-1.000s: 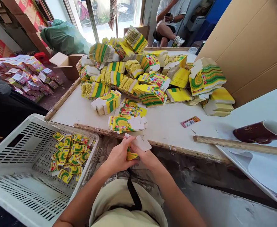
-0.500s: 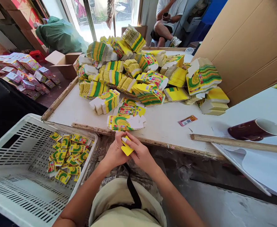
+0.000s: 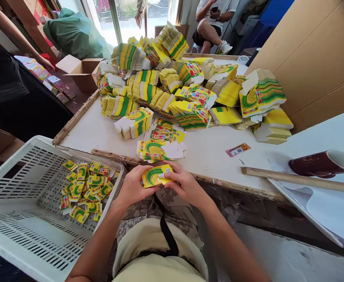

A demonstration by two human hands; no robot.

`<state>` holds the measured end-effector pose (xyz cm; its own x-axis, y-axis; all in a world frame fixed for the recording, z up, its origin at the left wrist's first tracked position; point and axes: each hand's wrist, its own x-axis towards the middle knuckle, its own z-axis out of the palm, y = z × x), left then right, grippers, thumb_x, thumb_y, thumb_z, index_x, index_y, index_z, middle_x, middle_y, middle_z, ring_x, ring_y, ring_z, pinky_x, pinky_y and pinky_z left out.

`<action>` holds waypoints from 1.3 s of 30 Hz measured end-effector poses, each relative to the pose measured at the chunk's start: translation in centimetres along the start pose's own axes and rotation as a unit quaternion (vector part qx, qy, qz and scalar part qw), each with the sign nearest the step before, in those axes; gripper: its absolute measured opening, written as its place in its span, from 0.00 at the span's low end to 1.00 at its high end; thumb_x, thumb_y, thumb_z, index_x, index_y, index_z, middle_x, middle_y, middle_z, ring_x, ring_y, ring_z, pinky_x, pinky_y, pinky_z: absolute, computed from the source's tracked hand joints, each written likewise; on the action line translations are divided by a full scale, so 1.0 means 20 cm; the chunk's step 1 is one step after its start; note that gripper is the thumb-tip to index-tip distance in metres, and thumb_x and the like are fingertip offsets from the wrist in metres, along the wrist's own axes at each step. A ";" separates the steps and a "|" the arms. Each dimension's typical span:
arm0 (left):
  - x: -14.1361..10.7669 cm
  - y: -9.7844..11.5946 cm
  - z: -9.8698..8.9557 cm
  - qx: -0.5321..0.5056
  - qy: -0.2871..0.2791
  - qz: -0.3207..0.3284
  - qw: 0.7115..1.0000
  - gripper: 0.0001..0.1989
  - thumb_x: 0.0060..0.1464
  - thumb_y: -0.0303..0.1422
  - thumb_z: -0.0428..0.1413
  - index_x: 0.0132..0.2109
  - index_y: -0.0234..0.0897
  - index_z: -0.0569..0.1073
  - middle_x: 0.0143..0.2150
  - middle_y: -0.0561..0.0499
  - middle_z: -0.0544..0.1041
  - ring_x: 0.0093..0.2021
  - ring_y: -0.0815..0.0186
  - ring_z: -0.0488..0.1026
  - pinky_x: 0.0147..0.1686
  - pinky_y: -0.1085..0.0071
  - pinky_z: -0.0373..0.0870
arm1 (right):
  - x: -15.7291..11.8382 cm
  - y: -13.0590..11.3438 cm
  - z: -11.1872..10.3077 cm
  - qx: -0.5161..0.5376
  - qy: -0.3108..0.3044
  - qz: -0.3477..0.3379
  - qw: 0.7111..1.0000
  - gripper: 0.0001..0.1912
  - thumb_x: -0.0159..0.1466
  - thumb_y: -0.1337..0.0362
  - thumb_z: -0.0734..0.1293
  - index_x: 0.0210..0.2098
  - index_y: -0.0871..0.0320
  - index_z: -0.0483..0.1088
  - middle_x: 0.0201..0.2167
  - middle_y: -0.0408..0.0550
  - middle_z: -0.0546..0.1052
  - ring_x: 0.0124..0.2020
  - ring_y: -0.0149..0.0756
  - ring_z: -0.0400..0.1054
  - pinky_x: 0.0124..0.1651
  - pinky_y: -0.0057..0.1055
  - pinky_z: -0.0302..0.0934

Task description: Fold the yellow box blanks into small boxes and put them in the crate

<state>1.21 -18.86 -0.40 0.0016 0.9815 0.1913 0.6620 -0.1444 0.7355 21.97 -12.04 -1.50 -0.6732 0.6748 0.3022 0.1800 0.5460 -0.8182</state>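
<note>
Head view, yellow-green box (image 3: 153,177) between both hands (image 3: 133,184), each gripping one end

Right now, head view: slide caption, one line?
Left hand and right hand hold a yellow box before a table piled with cartons, white crate of small boxes at left.

Yellow-green carton (image 3: 152,177) between both hands (image 3: 133,185) (image 3: 187,185)

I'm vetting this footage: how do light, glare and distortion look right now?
Head view: daylight overexposes the window; the top-right corner is darkened; wide-angle distortion seems to stretch the mug near the right edge; the held box is fairly sharp, though its fine print is unreadable.
</note>
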 end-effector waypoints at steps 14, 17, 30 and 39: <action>-0.32 -0.39 -0.49 0.276 0.147 -0.209 0.926 0.44 0.42 0.57 0.61 0.59 0.31 0.66 0.54 0.32 0.72 0.56 0.37 0.68 0.56 0.41 0.62 | 0.26 0.13 0.04 -0.142 0.119 0.090 0.979 0.24 0.63 0.64 0.70 0.57 0.57 0.65 0.50 0.59 0.75 0.53 0.53 0.68 0.57 0.51 0.62; -0.38 -0.46 -0.56 0.277 0.187 -0.259 0.906 0.47 0.44 0.58 0.58 0.63 0.30 0.62 0.60 0.30 0.69 0.62 0.37 0.63 0.59 0.40 0.59 | 0.31 0.19 0.04 -0.201 0.101 0.107 0.968 0.21 0.60 0.71 0.70 0.53 0.58 0.67 0.44 0.58 0.77 0.47 0.53 0.69 0.51 0.49 0.63; 0.02 -0.08 0.13 -0.415 0.120 -0.129 0.893 0.25 0.49 0.48 0.63 0.51 0.40 0.73 0.48 0.43 0.80 0.51 0.56 0.76 0.52 0.57 0.73 | 0.21 -0.07 0.13 -0.015 0.128 0.088 0.988 0.18 0.60 0.73 0.63 0.47 0.53 0.58 0.32 0.43 0.72 0.35 0.38 0.69 0.41 0.34 0.63; 0.11 0.03 0.17 -0.452 0.305 -0.084 0.834 0.26 0.53 0.59 0.52 0.44 0.43 0.73 0.40 0.48 0.79 0.44 0.57 0.77 0.48 0.58 0.74 | 0.12 -0.14 0.31 0.337 0.120 0.125 0.925 0.17 0.60 0.61 0.70 0.44 0.52 0.59 0.38 0.45 0.74 0.38 0.35 0.71 0.41 0.32 0.67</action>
<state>4.23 -16.40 -1.79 -0.5978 0.7914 0.1273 -0.2229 -0.3167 0.9220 15.39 -14.93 -1.57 -0.4777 0.8733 0.0955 -0.2343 -0.0219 -0.9719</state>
